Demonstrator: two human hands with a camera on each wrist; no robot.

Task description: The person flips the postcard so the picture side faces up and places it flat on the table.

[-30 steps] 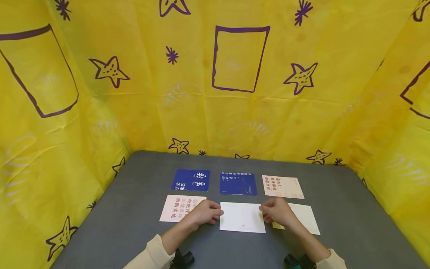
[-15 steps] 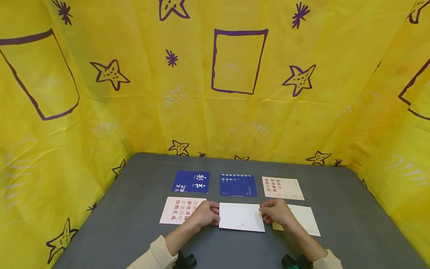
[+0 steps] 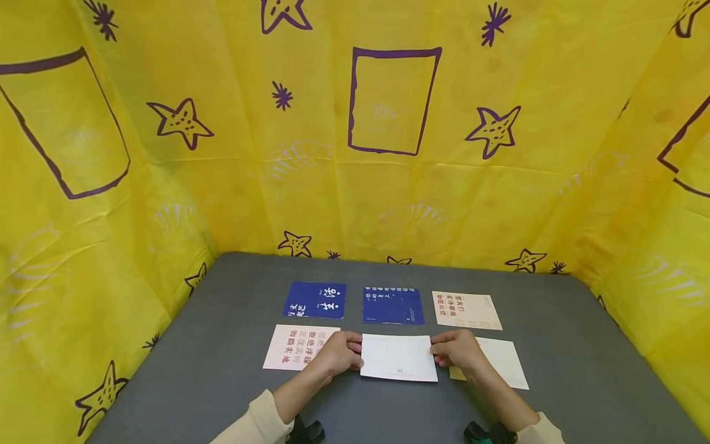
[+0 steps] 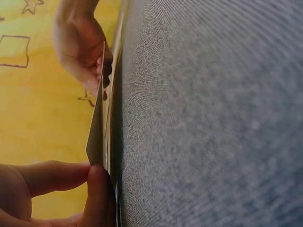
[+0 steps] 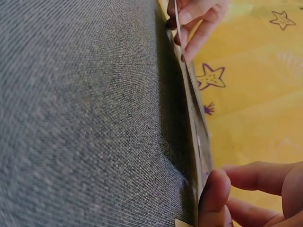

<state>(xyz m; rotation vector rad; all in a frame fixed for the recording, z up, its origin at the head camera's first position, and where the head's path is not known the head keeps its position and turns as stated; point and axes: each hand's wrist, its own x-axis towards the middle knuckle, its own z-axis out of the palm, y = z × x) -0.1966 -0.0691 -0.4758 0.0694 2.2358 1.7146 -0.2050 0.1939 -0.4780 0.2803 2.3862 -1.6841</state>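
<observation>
A white postcard (image 3: pixel 398 357) with small faint print faces up between both hands, low over the grey table. My left hand (image 3: pixel 338 353) pinches its left side between thumb and finger. On the opposite side, my right hand (image 3: pixel 459 348) pinches the right edge. Seen edge-on in the left wrist view, the postcard (image 4: pixel 96 135) stands slightly tilted, with another thin edge close beneath it. The right wrist view also shows thin layered edges (image 5: pixel 193 118) above the table surface, with a dark shadow under them.
Two blue cards (image 3: pixel 315 300) (image 3: pixel 392 306) and a pinkish printed card (image 3: pixel 467 309) lie in the back row. Another pinkish card (image 3: pixel 291 346) is partly behind the left hand; a cream card (image 3: pixel 505 362) lies partly under the right forearm. Yellow cloth (image 3: pixel 388 203) surrounds the grey table (image 3: pixel 222 382).
The left fingers have shifted from over the postcard's corner to its left side. The postcard's near edge has come up slightly. The other cards stay in place; the head view has tilted a little.
</observation>
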